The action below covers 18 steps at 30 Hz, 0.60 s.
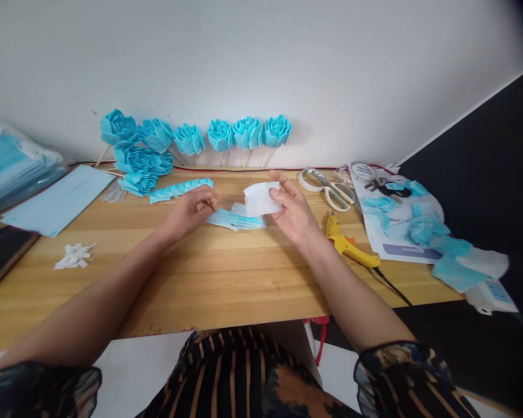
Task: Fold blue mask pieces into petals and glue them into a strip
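My right hand (293, 210) holds a small white square of fabric (260, 199) between thumb and fingers. To its left, my left hand (192, 210) hovers with its fingers curled and pressed together; what it grips, if anything, is too small to make out. Between and below the hands lie folded light blue fabric pieces (239, 220) on the wooden table (226, 278). A strip of pleated blue pieces (181, 189) rests just behind my left hand.
Blue fabric flowers (220, 134) on sticks lean along the wall. Scissors (336, 196), a yellow glue gun (351, 247) and papers with blue scraps (427, 229) are at right. White scraps (74, 255), a blue sheet (58, 198) and a plastic bag (20, 174) are at left.
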Each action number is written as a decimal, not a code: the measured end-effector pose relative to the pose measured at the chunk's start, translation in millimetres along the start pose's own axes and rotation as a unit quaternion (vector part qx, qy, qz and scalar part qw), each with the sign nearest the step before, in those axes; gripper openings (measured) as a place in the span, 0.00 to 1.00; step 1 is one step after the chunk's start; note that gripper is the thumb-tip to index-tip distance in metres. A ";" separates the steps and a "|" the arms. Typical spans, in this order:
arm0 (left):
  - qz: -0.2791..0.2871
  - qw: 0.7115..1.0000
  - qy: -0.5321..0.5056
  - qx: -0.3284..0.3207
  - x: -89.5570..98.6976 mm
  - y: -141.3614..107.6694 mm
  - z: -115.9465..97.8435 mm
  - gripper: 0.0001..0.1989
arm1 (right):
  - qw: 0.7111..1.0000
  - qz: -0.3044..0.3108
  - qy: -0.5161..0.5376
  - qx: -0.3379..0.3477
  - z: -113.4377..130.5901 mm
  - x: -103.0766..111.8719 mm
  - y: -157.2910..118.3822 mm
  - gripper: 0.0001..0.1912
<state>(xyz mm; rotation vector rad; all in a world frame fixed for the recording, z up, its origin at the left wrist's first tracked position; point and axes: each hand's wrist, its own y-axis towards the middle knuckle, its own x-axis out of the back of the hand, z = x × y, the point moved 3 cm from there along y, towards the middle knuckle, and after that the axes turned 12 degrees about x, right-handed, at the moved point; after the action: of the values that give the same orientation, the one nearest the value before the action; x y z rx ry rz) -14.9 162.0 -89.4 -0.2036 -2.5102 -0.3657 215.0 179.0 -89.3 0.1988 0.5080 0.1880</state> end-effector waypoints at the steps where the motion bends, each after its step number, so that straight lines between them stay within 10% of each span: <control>1: 0.003 1.000 -0.013 0.001 0.5 -0.5 -0.9 0.09 | 1.000 0.001 -0.002 -0.001 -0.5 -0.4 -0.2 0.24; 10: 0.016 0.994 -0.050 0.093 6.7 -3.2 -0.7 0.23 | 0.999 -0.026 0.013 0.017 5.2 1.6 2.0 0.22; 18: -0.194 0.961 -0.130 0.147 28.5 4.2 20.4 0.24 | 0.999 -0.033 0.033 0.028 7.6 0.8 2.7 0.23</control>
<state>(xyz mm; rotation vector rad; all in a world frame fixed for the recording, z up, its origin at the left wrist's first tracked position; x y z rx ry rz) -48.1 174.0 -88.2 0.3868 -2.8215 -0.1175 219.1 180.7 -82.5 0.2301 0.5844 0.1169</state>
